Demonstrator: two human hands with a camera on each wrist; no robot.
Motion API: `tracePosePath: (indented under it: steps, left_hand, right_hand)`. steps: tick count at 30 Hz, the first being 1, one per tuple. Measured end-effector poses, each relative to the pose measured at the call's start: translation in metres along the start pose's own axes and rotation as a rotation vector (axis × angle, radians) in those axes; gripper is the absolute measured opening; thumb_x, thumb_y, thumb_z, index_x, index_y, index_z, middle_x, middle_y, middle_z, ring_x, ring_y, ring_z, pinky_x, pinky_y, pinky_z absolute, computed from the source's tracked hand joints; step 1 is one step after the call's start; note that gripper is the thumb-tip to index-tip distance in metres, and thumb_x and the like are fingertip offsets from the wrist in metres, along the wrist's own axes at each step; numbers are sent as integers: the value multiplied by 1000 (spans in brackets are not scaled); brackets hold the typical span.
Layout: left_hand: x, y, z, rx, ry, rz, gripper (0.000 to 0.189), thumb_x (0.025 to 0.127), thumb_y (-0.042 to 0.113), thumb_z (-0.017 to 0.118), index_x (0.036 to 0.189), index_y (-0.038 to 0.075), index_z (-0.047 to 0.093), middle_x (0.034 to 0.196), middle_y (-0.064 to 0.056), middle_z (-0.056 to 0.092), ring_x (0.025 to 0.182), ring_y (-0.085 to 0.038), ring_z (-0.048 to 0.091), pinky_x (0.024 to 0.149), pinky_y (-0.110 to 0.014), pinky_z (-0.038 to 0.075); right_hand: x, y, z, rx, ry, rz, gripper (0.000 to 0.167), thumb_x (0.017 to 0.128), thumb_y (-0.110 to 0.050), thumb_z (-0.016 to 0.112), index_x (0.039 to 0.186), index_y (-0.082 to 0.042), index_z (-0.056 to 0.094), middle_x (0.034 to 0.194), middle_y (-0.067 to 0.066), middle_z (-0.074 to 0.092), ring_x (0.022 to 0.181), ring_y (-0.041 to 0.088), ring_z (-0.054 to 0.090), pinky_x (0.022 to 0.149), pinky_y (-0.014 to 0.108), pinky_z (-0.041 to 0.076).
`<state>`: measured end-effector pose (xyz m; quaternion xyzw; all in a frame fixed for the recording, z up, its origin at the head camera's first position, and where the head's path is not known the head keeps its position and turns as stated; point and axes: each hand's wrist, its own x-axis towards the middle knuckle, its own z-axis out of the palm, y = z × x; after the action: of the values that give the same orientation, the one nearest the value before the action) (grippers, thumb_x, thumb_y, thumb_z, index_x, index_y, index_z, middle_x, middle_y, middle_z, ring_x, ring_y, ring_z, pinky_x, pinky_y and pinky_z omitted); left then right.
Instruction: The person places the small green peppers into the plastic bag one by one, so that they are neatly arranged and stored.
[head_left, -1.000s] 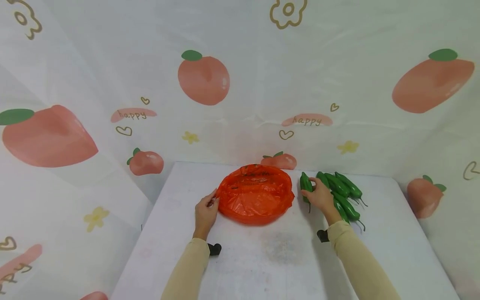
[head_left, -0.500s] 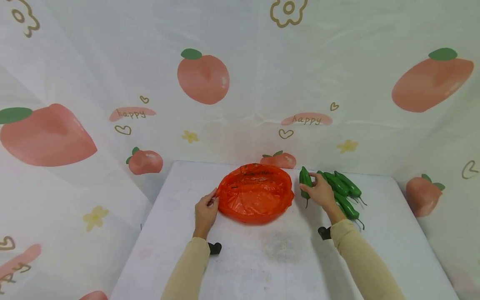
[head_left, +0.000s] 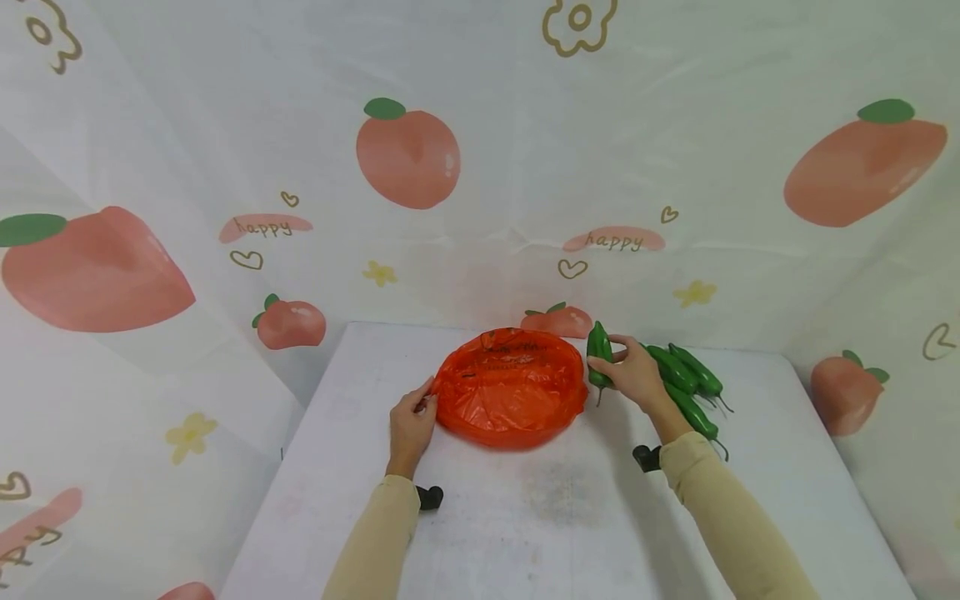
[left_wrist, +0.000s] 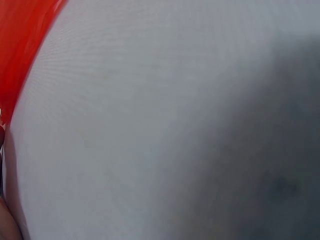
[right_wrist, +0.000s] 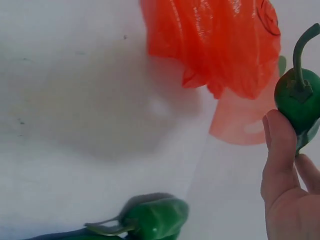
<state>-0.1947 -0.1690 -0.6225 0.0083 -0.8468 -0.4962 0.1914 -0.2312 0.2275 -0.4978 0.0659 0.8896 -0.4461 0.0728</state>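
Note:
An orange-red plastic bag lies spread open on the white table, its mouth facing up. My left hand pinches the bag's left rim between thumb and fingers. In the left wrist view only a strip of the red bag and a sliver of the fingers show. My right hand holds a green chili pepper upright, stem down, just beside the bag's right edge. The right wrist view shows the thumb against this pepper, its curved stem toward the camera.
Several more green peppers lie in a pile at the table's back right, partly behind the right hand. The white table meets a backdrop printed with peaches along its back edge.
My right hand has lifted the pepper from beside the pile and moved it up and left, closer to the bag. The left hand stays at the bag's rim.

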Motion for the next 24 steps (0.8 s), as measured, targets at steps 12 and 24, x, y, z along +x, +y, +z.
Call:
tracePosePath:
  steps: [12, 24]
  left_hand:
    - [1, -2, -1, 23, -8, -50, 39, 98, 16, 64, 136, 22, 67, 112, -3, 75, 91, -16, 61, 84, -14, 51]
    - [1, 1, -1, 14, -28, -104, 40, 98, 16, 64, 136, 26, 67, 112, -4, 75, 93, -16, 61, 86, -18, 52]
  right_hand:
    - [2, -24, 14, 61, -36, -33, 79, 93, -36, 73, 156, -8, 34, 130, 27, 59, 96, 30, 71, 76, 32, 62]
    - [5, -38, 31, 96, -63, -40, 78, 90, -38, 77, 152, -9, 40, 123, 24, 62, 101, 31, 70, 79, 35, 63]
